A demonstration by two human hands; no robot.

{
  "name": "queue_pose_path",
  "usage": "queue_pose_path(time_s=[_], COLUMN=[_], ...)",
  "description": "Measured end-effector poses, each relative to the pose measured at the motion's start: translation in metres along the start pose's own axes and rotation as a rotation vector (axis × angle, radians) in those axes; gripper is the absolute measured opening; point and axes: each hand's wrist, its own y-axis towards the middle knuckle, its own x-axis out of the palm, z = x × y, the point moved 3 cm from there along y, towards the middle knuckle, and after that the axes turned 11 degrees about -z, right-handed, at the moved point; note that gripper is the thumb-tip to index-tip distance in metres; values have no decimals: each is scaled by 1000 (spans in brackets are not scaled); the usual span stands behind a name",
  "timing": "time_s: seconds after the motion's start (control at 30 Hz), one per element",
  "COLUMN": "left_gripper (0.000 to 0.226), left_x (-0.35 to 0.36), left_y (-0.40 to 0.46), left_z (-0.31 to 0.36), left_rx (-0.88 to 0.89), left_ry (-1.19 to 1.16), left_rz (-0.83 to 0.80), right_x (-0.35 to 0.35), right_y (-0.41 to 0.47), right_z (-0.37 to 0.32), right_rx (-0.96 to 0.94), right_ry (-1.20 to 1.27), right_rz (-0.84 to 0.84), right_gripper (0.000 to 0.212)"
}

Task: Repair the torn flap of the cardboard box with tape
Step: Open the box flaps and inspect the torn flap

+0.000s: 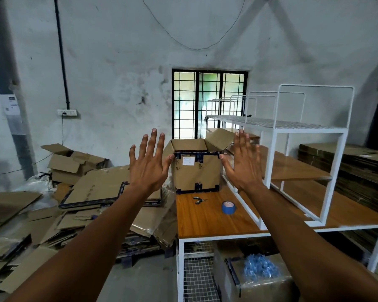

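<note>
Spread hands (150, 163) (244, 163) before box (196, 173) on wooden table (207, 219), stained wall (118, 73) behind

— What couldn't you make out?
— The left hand (148, 162) covered the cardboard box (196, 171) at its left edge, behind the spread fingers. The right hand (244, 162) was blurred, and its fingertips overlapped the raised flap (219, 139).
— Any tear?
— Too small to tell. The label (188, 161) between the thumbs was unreadable, and the box's inside stayed hidden.
</note>
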Motion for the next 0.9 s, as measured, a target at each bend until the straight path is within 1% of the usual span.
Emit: queue_pose_path(time_s=[0.5, 0.67, 0.9], left_gripper=[74, 75, 78], left_x=[134, 178, 244], left_y=[184, 231, 302], left_z=[-44, -58, -86], left_rx=[-12, 7, 43], left_ry=[-15, -19, -10], left_rz=[19, -4, -43], right_x=[140, 192, 267], right_y=[187, 231, 286], right_z=[55, 58, 62], right_rx=[-37, -31, 3], right_ry=[23, 27, 20], right_rz=[-51, -59, -111], right_gripper=[87, 87, 87])
